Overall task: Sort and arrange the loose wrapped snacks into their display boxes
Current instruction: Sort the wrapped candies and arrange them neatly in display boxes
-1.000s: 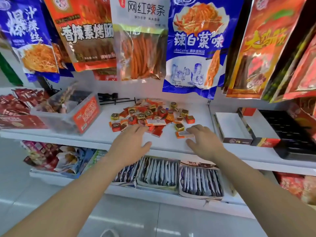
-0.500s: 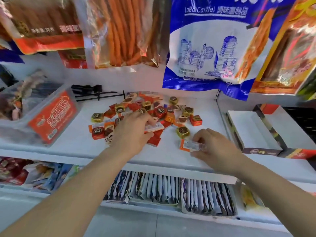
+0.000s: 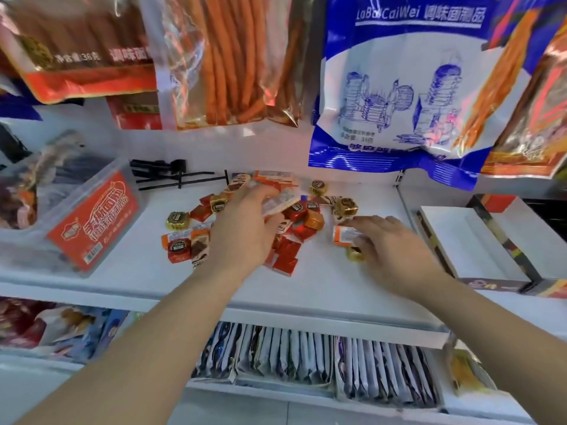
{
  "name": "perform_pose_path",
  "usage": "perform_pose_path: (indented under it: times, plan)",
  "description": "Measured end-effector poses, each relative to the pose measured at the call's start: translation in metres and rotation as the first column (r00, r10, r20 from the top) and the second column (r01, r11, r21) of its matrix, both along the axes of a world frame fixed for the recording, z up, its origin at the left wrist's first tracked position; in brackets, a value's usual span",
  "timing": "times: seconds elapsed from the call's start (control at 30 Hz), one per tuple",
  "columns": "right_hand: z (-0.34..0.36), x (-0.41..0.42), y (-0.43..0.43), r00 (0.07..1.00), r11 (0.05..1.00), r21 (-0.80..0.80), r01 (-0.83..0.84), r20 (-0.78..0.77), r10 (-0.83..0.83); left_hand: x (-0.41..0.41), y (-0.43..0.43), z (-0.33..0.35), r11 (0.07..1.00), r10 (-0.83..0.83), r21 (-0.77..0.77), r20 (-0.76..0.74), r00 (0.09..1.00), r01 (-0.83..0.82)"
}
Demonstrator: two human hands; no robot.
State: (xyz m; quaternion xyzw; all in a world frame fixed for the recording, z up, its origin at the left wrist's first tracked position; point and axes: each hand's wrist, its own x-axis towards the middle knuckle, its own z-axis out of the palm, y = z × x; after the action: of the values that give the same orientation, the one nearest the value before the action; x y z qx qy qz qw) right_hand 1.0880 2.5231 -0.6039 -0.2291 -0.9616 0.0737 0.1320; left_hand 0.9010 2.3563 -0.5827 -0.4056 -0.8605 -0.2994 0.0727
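Loose wrapped snacks (image 3: 302, 220) lie in a pile on the white shelf (image 3: 322, 289): red squares, gold foil pieces, orange cubes and flat orange-and-white packets. My left hand (image 3: 242, 231) reaches into the middle of the pile and grips a flat white-and-orange packet (image 3: 277, 204) between thumb and fingers. My right hand (image 3: 389, 246) is at the pile's right edge and pinches another orange-and-white packet (image 3: 343, 234). A gold foil snack (image 3: 356, 255) lies just under its fingers. An empty white display box (image 3: 469, 243) stands open at the right.
A clear tub with a red label (image 3: 89, 222) stands at the left. Black hooks (image 3: 171, 174) lie at the back of the shelf. Large snack bags (image 3: 395, 87) hang low over it. Boxes of upright sachets (image 3: 306, 354) fill the shelf below.
Both hands moved forward into the pile. My left hand has picked up a flat packet, and my right hand has taken the orange-and-white packet and carried it past the gold snack.
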Motion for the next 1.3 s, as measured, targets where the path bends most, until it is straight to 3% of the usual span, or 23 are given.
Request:
perform_pose_path:
  times: [0.1, 0.2, 0.37, 0.53, 0.67, 0.77, 0.93, 1.03, 1.17, 1.3]
  plan:
    - [0.008, 0.001, 0.010, 0.997, 0.996, -0.035, 0.083, 0.013, -0.082, 0.004, 0.025, -0.012, 0.995, 0.019, -0.100, -0.107, 0.994, -0.030]
    - [0.014, -0.024, 0.009, 0.998, 0.995, -0.089, 0.034, -0.041, -0.038, 0.002, 0.028, -0.022, 0.990, 0.048, -0.123, -0.149, 0.988, -0.067]
    - [0.011, -0.056, 0.009, 0.986, 0.987, -0.055, 0.151, 0.077, -0.146, -0.005, 0.022, -0.022, 0.982, 0.035, -0.175, -0.204, 0.978, -0.071]
    - [0.008, -0.061, 0.007, 0.961, 0.980, 0.022, 0.196, 0.197, -0.197, -0.012, 0.021, -0.012, 0.981, 0.016, -0.190, -0.066, 0.998, -0.028]
    - [0.004, -0.061, 0.013, 0.979, 0.980, -0.085, 0.183, 0.105, -0.173, -0.021, 0.016, -0.007, 0.965, -0.083, -0.248, 0.019, 0.996, 0.086]
    - [0.006, -0.062, 0.015, 0.988, 0.975, -0.167, 0.148, 0.073, -0.138, -0.025, 0.009, -0.005, 0.939, -0.165, -0.316, -0.071, 0.984, 0.134]
    - [0.014, -0.060, 0.018, 0.975, 0.988, -0.120, 0.093, 0.214, -0.066, -0.020, 0.009, -0.008, 0.907, -0.165, -0.416, -0.190, 0.968, 0.074]
    - [0.015, -0.059, 0.018, 0.969, 0.991, -0.103, 0.080, 0.241, -0.053, -0.019, 0.008, -0.006, 0.928, -0.150, -0.363, -0.157, 0.976, 0.084]
    - [0.017, -0.062, 0.015, 0.987, 0.989, -0.139, 0.039, 0.161, -0.016, -0.023, 0.008, 0.000, 0.978, -0.133, -0.155, 0.052, 0.990, 0.140]
    - [0.016, -0.058, 0.014, 0.997, 0.993, -0.120, 0.020, 0.070, -0.011, -0.030, 0.004, 0.015, 0.991, -0.071, -0.109, 0.067, 0.995, 0.079]
